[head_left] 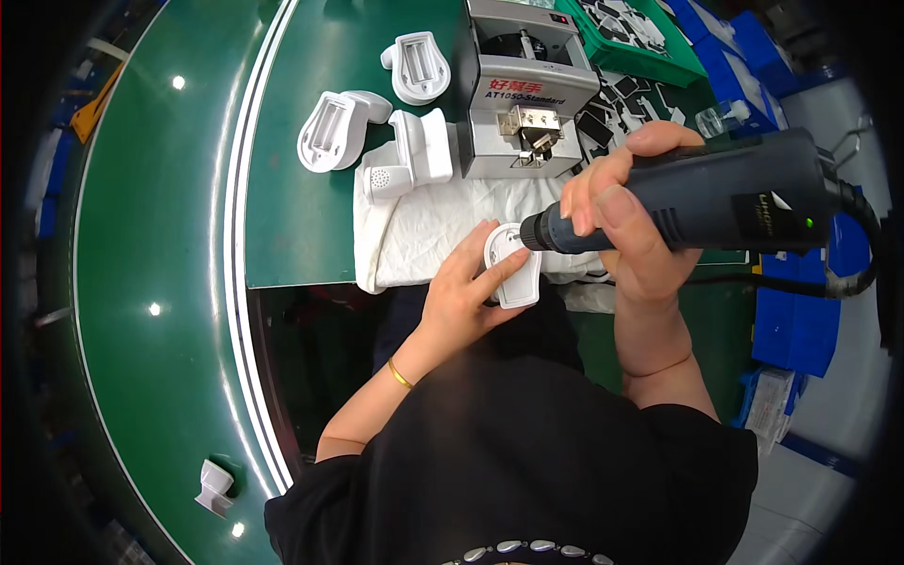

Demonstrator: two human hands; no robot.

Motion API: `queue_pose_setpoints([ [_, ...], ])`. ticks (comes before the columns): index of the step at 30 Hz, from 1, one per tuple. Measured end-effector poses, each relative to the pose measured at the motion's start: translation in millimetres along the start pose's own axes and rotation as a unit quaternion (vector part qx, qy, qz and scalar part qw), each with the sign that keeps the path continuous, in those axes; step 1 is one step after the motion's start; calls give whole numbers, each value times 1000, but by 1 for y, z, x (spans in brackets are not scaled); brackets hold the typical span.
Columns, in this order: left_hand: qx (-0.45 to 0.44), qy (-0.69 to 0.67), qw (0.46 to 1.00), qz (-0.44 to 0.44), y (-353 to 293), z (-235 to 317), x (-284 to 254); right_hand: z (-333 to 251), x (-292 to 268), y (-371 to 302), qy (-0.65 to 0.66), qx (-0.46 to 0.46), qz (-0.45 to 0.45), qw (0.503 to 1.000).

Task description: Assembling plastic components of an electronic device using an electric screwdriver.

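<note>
In my right hand (631,202) is a dark electric screwdriver (734,193), lying nearly level with its tip to the left and a small green light at its back end. Its bit meets the inside of a white plastic housing (518,282) near the upper end. My left hand (466,287) grips that housing from the left, thumb across its face, over the near edge of a white cloth (471,226). Whether a screw sits under the bit is too small to tell.
Several white plastic units (419,71) stand at the far left of the cloth. Behind it is a grey screw feeder machine (527,94). A green crate (650,56) of parts and blue bins (796,320) are to the right. Another white piece (215,485) lies on the green belt (151,235).
</note>
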State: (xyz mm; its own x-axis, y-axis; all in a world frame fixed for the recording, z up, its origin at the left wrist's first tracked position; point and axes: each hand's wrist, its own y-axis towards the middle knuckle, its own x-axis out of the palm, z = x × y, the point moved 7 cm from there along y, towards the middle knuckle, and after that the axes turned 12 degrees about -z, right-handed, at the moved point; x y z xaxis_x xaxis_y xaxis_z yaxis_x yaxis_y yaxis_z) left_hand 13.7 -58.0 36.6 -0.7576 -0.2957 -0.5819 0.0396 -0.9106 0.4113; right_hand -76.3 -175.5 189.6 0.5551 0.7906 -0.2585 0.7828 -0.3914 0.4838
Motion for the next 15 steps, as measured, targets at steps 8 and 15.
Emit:
queue_pose_setpoints([
  [8, -3, 0, 1000, -1, 4, 2, 0, -20, -23, 21, 96, -100, 67, 988],
  [15, 10, 4, 1000, -2, 4, 6, 0, -28, -97, 70, 6, -286, 226, 931],
])
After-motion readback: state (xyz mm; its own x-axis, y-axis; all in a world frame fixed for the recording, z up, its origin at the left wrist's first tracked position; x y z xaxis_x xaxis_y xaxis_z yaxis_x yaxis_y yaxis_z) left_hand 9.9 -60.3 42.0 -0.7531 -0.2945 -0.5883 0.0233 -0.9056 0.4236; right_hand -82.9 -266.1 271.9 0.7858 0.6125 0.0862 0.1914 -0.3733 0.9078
